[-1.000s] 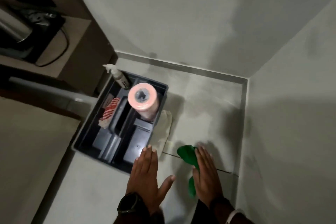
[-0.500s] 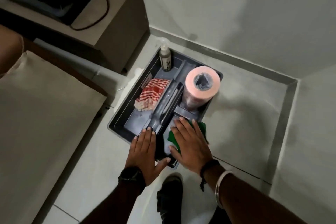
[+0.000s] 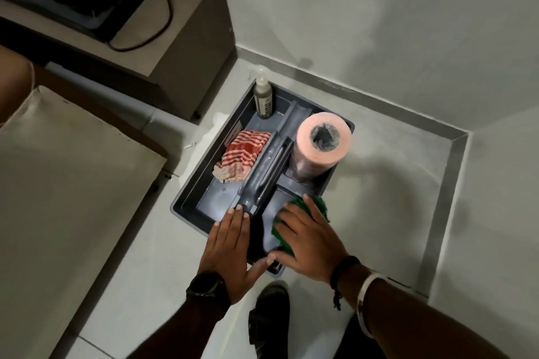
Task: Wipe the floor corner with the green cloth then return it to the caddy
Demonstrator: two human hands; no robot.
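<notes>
Both hands flat at caddy [image 3: 189, 201] near rim, right hand [image 3: 306, 234] pressing green cloth [image 3: 322, 205].

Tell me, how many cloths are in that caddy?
2. A striped cloth lies in the caddy's left compartment; a green cloth sits in the near right compartment, under the right hand. Others may be hidden behind the roll.

Green cloth [image 3: 320, 204] crumpled in dark grey caddy [image 3: 189, 201] near-right compartment.

Two cloths [image 3: 243, 156], one bottle [image 3: 263, 99], one roll [image 3: 320, 144].
</notes>
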